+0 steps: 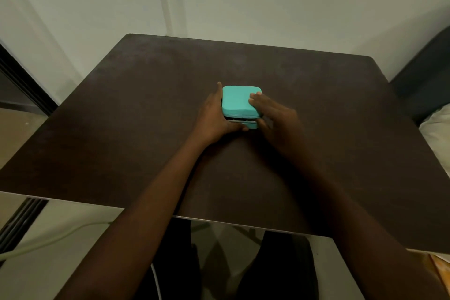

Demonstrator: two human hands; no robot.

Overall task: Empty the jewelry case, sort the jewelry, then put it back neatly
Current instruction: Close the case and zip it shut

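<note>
A small square teal jewelry case (237,101) sits in the middle of the dark brown table (146,109). Its lid is raised a crack at the near edge, showing a thin pale gap. My left hand (214,117) clasps the case's left side, thumb along the front of the base. My right hand (275,117) rests on the right side, fingertips on the lid's top and thumb at the front seam. The case's inside is hidden, and no jewelry shows.
The table stands against a pale wall (243,2). A dark seat edge with a light cushion (435,129) is at the right. A pale cable (43,241) lies on the floor at the left. My legs are under the near table edge.
</note>
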